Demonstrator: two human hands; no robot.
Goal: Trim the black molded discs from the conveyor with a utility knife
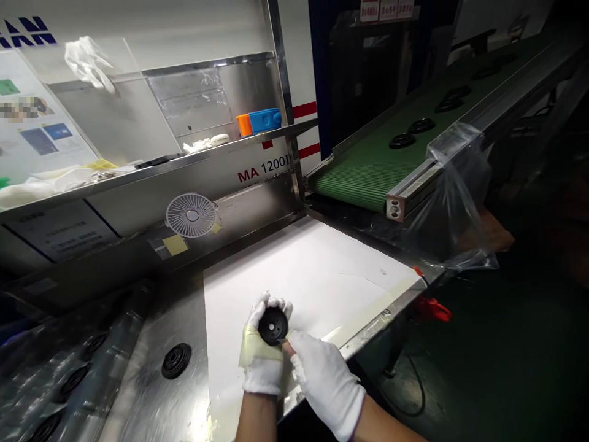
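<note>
My left hand (264, 356), in a white glove with a yellowish band, is wrapped round a black grooved plastic disc (273, 325) with a hole at its centre. The disc is tilted so that one flat side faces me. Against its lower right rim, my white-gloved right hand (324, 374) is closed, with a bare fingertip showing. A thin tip juts from those fingers at the rim; I cannot make out what it belongs to. A second black disc (176, 361) lies on the metal table to the left.
A white sheet (304, 264) covers much of the metal table (151, 399). Several discs lie in clear plastic (105, 368) at left. The green conveyor (363, 175) carries more discs at the right. A small fan (191, 215) and a shelf (207, 153) stand behind.
</note>
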